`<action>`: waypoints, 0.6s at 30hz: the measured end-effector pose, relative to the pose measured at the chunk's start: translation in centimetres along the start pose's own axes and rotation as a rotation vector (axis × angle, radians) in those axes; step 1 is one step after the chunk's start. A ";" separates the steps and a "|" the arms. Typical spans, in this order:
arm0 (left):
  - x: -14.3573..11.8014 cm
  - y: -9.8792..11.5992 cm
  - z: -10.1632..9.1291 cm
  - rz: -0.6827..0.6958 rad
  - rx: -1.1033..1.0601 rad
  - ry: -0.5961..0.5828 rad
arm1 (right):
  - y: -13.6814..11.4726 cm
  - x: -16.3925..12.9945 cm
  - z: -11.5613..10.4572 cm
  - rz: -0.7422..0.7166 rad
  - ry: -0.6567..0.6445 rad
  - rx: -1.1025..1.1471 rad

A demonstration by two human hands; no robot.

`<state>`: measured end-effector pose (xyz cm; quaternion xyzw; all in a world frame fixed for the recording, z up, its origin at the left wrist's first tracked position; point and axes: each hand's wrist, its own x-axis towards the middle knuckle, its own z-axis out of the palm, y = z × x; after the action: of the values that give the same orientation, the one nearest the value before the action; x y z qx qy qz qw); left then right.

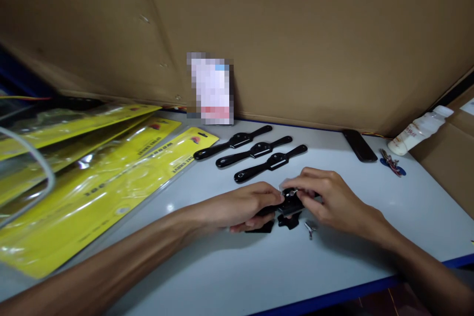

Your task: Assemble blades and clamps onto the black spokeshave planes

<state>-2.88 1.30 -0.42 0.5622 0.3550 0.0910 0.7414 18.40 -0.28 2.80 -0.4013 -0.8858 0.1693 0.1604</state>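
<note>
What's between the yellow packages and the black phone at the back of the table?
Three black spokeshaves lie in a row between the yellow packages and the phone, seen in the head view.

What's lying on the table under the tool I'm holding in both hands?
Beneath the black tool lie a small black part and a metal screw. Your left hand covers the tool's handle and whatever is below it.

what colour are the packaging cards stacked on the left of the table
Yellow, with clear plastic fronts; the packaging cards show best in the head view.
</note>
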 end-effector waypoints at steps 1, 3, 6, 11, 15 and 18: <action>0.0 0.1 0.0 -0.006 -0.006 0.002 | 0.0 0.0 -0.4 0.003 -0.005 -0.006; -0.1 0.2 -0.1 -0.015 -0.017 -0.002 | 0.1 0.1 -1.2 -0.003 -0.042 -0.033; -0.3 0.3 -0.2 -0.017 -0.022 -0.029 | 0.3 0.1 -1.8 -0.028 -0.141 -0.107; -0.5 0.4 -0.2 0.020 -0.009 -0.034 | 0.5 0.2 -1.4 -0.079 -0.181 -0.150; -0.5 0.5 -0.2 0.001 -0.003 -0.038 | 0.4 0.2 -1.3 -0.075 -0.167 -0.158; -0.5 0.5 -0.2 0.000 0.019 -0.029 | 0.4 0.2 -1.3 -0.102 -0.177 -0.166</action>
<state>-3.24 1.33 0.19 0.5704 0.3452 0.0794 0.7411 19.13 0.36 3.84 -0.3509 -0.9268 0.1218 0.0561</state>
